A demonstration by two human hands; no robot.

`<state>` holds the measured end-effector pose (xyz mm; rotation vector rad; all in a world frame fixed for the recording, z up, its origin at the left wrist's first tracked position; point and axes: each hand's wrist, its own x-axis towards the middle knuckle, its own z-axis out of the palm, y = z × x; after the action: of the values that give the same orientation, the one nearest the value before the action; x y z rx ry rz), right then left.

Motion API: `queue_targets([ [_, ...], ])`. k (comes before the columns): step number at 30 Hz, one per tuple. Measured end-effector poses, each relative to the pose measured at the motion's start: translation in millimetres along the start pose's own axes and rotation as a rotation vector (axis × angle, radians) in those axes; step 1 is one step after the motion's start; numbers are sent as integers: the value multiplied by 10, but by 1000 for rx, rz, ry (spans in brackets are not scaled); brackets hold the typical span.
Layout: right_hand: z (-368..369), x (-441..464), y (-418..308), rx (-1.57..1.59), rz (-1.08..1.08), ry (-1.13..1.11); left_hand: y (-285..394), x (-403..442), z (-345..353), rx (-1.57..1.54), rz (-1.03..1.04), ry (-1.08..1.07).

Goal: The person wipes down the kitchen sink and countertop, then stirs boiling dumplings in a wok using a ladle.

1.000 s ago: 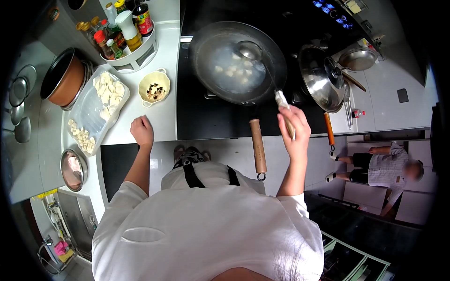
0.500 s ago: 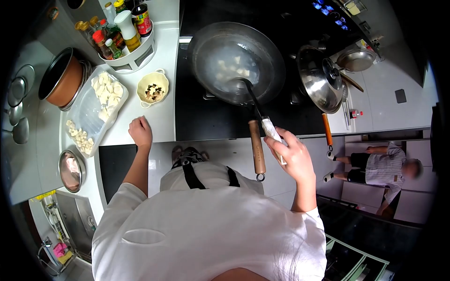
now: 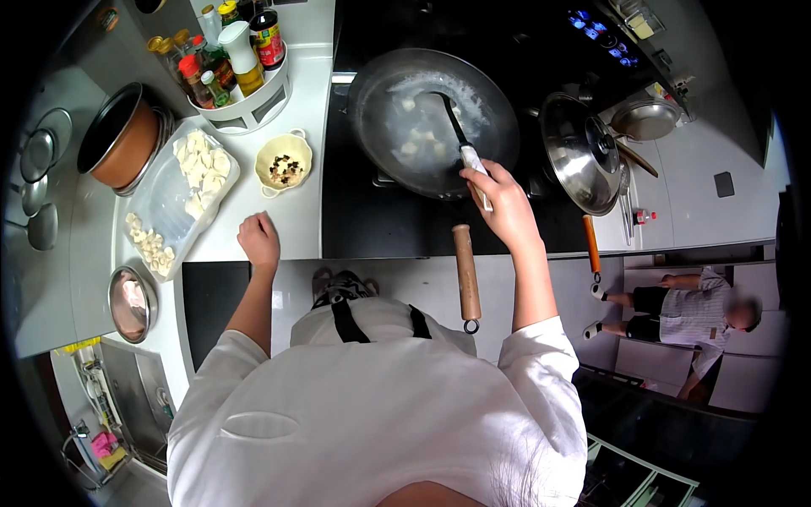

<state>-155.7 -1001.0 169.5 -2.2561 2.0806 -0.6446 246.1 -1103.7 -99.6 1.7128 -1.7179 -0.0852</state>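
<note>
My right hand is wrapped round the white handle of a ladle. Its black neck slants into a wok of cloudy, steaming water, and the ladle's head is hidden under the surface. A few pale cubes, like tofu, show in the water. Below my right hand, the wok's wooden handle sticks out past the stove edge, untouched. My left hand rests as a loose fist at the counter's front edge, nothing visible in it. Near it are a yellow bowl of chopped seasonings and a clear tray with white pieces.
A lidded pan sits on the right of the black stove. Bottles crowd a white rack at the back left. A brown pot and a metal bowl flank the tray. Another person is off to the right.
My right hand has moved forward over the stove, pushing the ladle farther across the wok. The water is stirred up, and the cubes have shifted. My left hand stays at the counter edge.
</note>
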Motion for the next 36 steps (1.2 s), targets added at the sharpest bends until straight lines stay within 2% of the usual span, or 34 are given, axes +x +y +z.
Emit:
queue_targets([
  [8,-242,-165,-65,-55,-68,108,-13,-5,24,25,5,4],
  [17,-988,-768,-638,33,8,-105,-27,-4,29,8,12,-6],
  [26,-522,-524,-516,56,-28,-171,-21,4,19,11,6,-12],
  [36,-29,15,-195,23,-15,-68,-15,10,11,-2,2,2],
])
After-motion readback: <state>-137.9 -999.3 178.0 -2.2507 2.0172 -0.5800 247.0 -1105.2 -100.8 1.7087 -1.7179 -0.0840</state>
